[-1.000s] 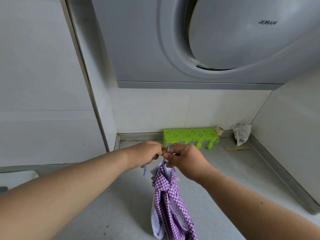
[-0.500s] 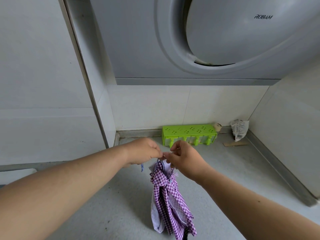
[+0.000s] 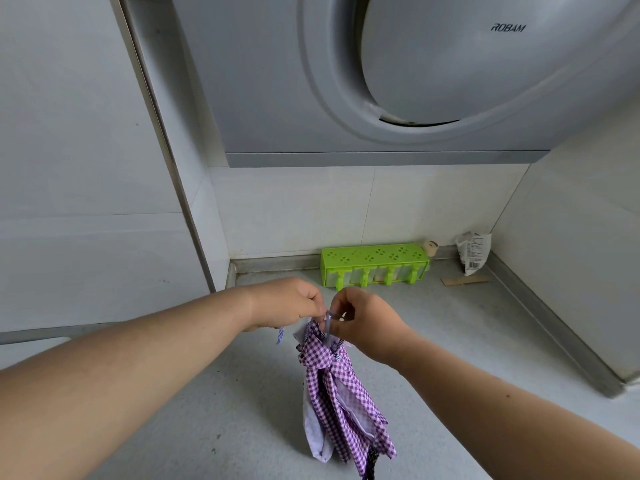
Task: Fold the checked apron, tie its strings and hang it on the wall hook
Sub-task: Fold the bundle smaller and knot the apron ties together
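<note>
The checked apron [image 3: 341, 393] is hanging as a gathered, folded bundle above the grey worktop [image 3: 433, 341], its lower end just reaching or nearly reaching the surface (which of the two I cannot tell). Both hands are meeting at its top. The left hand [image 3: 289, 303] is pinching a thin pale string [image 3: 327, 323] between thumb and curled fingers, and the right hand [image 3: 363, 317] is doing the same just beside it, its fingers bent round the strand. A short loose string end [image 3: 280, 336] is dangling below the left hand.

The step in hand is probably the tying. To do it well, the person should be keeping the bundle's weight on one pinch while the other draws the strand snug, pulling evenly so the knot is seating against the bunched cloth rather than sliding off it. A loop should be left large enough for hanging. No wall hook is showing here; a green rack [image 3: 374, 263] is standing against the back wall.
</note>
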Available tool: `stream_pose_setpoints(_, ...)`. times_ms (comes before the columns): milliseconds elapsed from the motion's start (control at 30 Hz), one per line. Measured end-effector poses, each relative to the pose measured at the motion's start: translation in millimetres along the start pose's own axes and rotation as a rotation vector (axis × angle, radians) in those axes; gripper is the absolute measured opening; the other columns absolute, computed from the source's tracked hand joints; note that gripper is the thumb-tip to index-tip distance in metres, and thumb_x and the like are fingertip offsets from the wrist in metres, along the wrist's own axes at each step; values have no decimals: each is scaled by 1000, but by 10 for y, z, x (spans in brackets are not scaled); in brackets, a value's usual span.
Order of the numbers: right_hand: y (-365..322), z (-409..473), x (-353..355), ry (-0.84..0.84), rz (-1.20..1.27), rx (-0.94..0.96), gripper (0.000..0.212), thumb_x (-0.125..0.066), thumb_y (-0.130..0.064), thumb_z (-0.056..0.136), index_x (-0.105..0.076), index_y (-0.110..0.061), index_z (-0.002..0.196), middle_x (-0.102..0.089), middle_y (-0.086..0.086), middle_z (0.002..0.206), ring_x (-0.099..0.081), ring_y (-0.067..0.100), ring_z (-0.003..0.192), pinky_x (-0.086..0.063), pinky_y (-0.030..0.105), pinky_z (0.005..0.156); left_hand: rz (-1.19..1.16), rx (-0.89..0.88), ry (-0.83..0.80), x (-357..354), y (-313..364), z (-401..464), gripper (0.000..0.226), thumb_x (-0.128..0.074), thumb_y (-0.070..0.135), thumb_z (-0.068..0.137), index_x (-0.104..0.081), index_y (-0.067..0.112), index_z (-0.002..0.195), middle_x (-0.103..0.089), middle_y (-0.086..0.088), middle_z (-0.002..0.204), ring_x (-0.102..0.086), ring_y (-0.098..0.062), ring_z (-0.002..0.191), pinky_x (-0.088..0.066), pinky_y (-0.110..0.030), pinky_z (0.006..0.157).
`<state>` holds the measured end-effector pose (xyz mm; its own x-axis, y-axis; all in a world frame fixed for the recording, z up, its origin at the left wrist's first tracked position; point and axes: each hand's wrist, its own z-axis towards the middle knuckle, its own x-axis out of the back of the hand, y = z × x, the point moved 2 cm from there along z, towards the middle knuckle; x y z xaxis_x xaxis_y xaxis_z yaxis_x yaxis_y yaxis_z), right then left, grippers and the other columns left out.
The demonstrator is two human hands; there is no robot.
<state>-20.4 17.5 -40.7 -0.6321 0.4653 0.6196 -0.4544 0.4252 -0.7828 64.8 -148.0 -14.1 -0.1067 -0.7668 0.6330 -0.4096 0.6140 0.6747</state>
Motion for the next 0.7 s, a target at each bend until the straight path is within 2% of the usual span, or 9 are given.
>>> stream_pose_setpoints(100,21,-41,-21,24,198,1,20,-82,-33,88,-68,-19,91,-63,-4,72,-46,10,60,-39,28,55,-59,23,-17,-32,-41,-19,22,-63,31,103,-67,27,82,-41,19,47,-35,-4,48,-27,-26,52)
stream_pose_setpoints(233,40,-51,-37,54,477,-87,11,-70,-18,98,-68,-11,90,-62,-6,68,-50,10,59,-43,27,61,-136,28,-3,-66,-54,-25,17,-64,28,100,-69,26,84,-45,10,59,-38,-8,54,-30,-27,55)
stream_pose_setpoints(333,26,-72,-34,35,673,-129,15,-62,-10,102,-66,-9,87,-62,-1,69,-51,9,56,-40,25,56,-30,12,25,-57,-47,-46,6,-67,31,97,-72,29,94,-71,2,87,-61,-14,81,-46,-33,73)
stream_pose_setpoints(400,36,-86,-33,11,702,-141,21,-61,-11,103,-65,-12,83,-64,0,70,-53,11,59,-40,27,57,53,7,58,-50,-38,-62,8,-66,34,98,-70,30,103,-73,4,106,-65,-14,102,-51,-35,90)
stream_pose_setpoints(467,54,-106,-39,-20,726,-157,21,-59,-12,104,-64,-12,83,-66,3,75,-57,14,63,-43,27,58,95,10,109,-40,-46,-75,9,-60,33,103,-68,32,106,-70,8,112,-64,-13,108,-49,-31,93)
stream_pose_setpoints(533,77,-121,-43,-46,768,-181,20,-56,-12,105,-62,-10,87,-67,6,80,-63,20,71,-49,30,61,113,9,129,-43,-58,-95,16,-51,29,108,-66,34,107,-68,12,115,-62,-11,109,-47,-24,87)
stream_pose_setpoints(600,118,-121,-48,-64,810,-217,18,-53,-10,107,-60,-7,91,-68,9,83,-66,26,78,-56,38,68,94,5,134,-60,-96,-103,24,-44,28,111,-68,34,108,-68,12,106,-63,-16,97,-44,-23,75)
stream_pose_setpoints(633,143,-120,-50,-74,833,-239,17,-52,-8,107,-60,-6,92,-68,12,85,-67,27,79,-59,44,76,52,5,140,-75,-124,-99,28,-43,27,112,-70,32,108,-68,10,93,-61,-20,82,-42,-26,69)
stream_pose_setpoints(700,193,-120,-48,-102,884,-281,15,-51,-4,106,-60,-5,93,-68,16,89,-69,30,80,-58,55,90,-98,11,159,-118,-160,-91,34,-40,22,113,-73,28,105,-51,6,64,-42,-16,55,-32,-30,55)
